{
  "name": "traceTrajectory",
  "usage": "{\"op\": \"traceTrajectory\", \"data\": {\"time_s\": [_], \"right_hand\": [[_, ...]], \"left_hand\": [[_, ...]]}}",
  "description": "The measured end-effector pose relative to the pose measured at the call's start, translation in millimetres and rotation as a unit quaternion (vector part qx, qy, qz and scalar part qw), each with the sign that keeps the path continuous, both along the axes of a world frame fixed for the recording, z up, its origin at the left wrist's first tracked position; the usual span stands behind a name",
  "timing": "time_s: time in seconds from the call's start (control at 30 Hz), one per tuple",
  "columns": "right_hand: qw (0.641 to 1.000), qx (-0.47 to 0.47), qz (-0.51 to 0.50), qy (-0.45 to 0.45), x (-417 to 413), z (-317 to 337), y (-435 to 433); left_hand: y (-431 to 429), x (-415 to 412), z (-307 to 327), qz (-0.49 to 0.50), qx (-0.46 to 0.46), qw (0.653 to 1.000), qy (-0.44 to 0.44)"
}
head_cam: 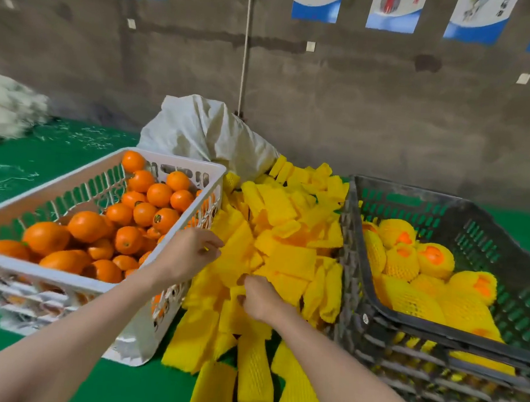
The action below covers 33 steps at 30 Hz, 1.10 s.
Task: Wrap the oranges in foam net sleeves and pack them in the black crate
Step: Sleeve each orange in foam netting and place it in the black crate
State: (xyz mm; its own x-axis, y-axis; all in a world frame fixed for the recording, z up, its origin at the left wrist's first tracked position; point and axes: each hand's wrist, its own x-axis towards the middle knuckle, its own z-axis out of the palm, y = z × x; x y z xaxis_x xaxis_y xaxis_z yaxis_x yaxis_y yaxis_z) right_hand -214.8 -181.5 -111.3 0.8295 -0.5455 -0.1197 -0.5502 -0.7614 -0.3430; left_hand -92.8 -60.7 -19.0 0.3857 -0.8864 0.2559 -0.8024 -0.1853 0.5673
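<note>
A white crate [178, 160] on the left holds several bare oranges [86, 226]. Between the crates lies a heap of yellow foam net sleeves [286, 233]. The black crate [359, 270] on the right holds several oranges wrapped in sleeves [402, 262]. My left hand [191, 252] reaches over the white crate's corner and its fingertips pinch the edge of a yellow sleeve [235, 255]. My right hand [258, 297] is curled round the lower end of the same sleeve in the heap. Neither hand holds an orange.
A white sack [206, 130] stands behind the sleeve heap against a grey wall. A thin rope [244, 58] hangs down the wall. Green matting [40, 160] covers the floor. A pile of white foam [3, 107] lies at far left.
</note>
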Motion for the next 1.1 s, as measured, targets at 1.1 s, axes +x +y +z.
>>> {"op": "traceTrajectory", "data": {"time_s": [1.1], "right_hand": [[0.913, -0.154, -0.069, -0.372, 80.3, 118.5, 55.8]], "left_hand": [[21.3, 80.5, 10.0, 0.006, -0.152, 0.986, 0.065]]}}
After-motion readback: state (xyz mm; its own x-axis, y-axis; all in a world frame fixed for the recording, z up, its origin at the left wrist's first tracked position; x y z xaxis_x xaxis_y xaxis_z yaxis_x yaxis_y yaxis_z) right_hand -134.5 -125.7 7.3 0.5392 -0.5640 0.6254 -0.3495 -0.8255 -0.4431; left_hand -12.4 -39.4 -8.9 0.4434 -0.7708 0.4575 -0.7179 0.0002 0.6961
